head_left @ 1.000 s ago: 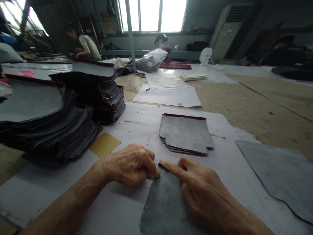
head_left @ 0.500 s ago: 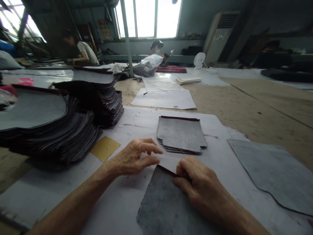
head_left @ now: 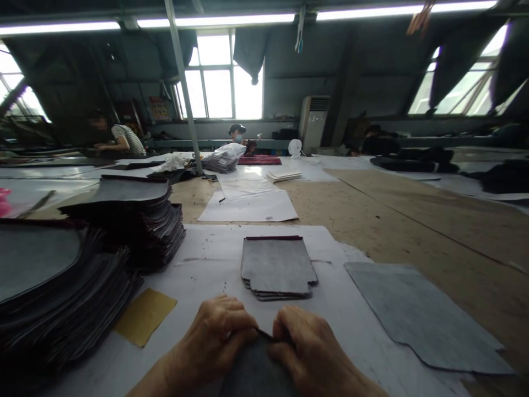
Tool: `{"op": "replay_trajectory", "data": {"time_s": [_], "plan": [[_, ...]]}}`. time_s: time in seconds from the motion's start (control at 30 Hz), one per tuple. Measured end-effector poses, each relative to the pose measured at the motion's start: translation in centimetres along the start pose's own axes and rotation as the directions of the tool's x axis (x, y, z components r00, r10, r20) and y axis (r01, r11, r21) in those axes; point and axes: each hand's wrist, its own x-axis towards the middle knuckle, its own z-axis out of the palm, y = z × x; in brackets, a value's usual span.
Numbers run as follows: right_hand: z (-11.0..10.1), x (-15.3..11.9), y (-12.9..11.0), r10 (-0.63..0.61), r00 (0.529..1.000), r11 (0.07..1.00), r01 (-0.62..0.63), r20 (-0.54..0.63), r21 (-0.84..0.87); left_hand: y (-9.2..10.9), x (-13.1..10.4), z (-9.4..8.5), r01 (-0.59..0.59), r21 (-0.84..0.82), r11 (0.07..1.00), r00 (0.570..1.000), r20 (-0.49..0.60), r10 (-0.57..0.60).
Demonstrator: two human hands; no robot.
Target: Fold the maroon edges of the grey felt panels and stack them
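Both hands pinch the far edge of a grey fabric piece (head_left: 255,368) at the bottom of the head view. My left hand (head_left: 219,339) is closed on the left part of that edge, my right hand (head_left: 308,347) on the right part, a short gap between them. The lower part of the piece runs out of the picture. Just beyond the hands lies a small pile of cut grey pieces (head_left: 278,264) with a dark red strip along its far edge. A larger grey piece (head_left: 425,314) lies flat to the right.
Two tall stacks of grey, dark-edged pieces, a nearer one (head_left: 37,259) and a farther one (head_left: 132,190), stand at left. A yellowish square (head_left: 146,317) lies beside them on white paper (head_left: 210,248). Farther back are a pole (head_left: 184,82), a fan (head_left: 295,148) and several people.
My left hand, fingers apart before, has come to the fabric edge and closed on it. My right hand keeps its grip. The view has tilted up and turned to the right.
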Motion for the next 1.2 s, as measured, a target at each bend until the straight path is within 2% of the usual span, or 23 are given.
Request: {"op": "replay_trajectory", "data": {"time_s": [0.17, 0.27, 0.33, 0.47, 0.57, 0.67, 0.73, 0.83, 0.93, 1.07, 1.2], "plan": [[0.6, 0.3, 0.1, -0.177, 0.984, 0.981, 0.177, 0.01, -0.079, 0.5, 0.3, 0.4, -0.104, 0.083, 0.991, 0.99, -0.082, 0.111], [0.2, 0.2, 0.3, -0.22, 0.976, 0.964, 0.217, 0.002, -0.155, 1.0, 0.3, 0.0, -0.142, 0.086, 0.986, 0.982, -0.114, 0.152], [-0.8, -0.2, 0.6, -0.217, 0.976, 0.963, 0.212, -0.007, -0.163, 1.1, 0.1, -0.6, -0.137, 0.074, 0.988, 0.979, -0.14, 0.146], [-4.4, -1.4, 1.2, -0.127, 0.992, 0.984, 0.123, -0.022, -0.13, 0.8, -0.3, -1.7, -0.102, 0.07, 0.992, 0.965, -0.236, 0.116], [-6.8, -2.2, 1.6, -0.018, 1.0, 0.999, 0.018, -0.003, -0.032, 0.5, -0.4, -1.7, -0.086, 0.076, 0.993, 0.953, -0.286, 0.104], [-8.1, -2.3, 2.0, 0.136, 0.99, 0.983, -0.138, 0.025, 0.119, 0.6, -0.1, -1.4, -0.021, 0.03, 0.999, 0.973, -0.23, 0.028], [-8.7, -1.9, 2.1, 0.259, 0.965, 0.93, -0.257, 0.025, 0.261, 1.0, 0.3, -1.5, 0.104, -0.069, 0.992, 0.978, -0.175, -0.115], [-9.7, -0.7, 2.2, 0.358, 0.934, 0.841, -0.331, 0.018, 0.428, 1.4, 1.7, -2.6, 0.314, -0.298, 0.901, 0.937, -0.058, -0.346], [-11.0, 1.6, 2.5, 0.345, 0.938, 0.851, -0.315, 0.004, 0.42, 0.8, 4.3, -4.3, 0.391, -0.403, 0.827, 0.905, 0.003, -0.426], [-11.1, 6.3, 4.1, 0.328, 0.943, 0.902, -0.298, -0.047, 0.312, -2.1, 8.8, -5.3, 0.409, -0.252, 0.877, 0.902, -0.034, -0.43], [-9.0, 10.4, 6.4, 0.377, 0.911, 0.926, -0.366, -0.164, 0.099, -5.4, 12.0, -4.1, 0.431, -0.087, 0.898, 0.885, -0.154, -0.439]]}}
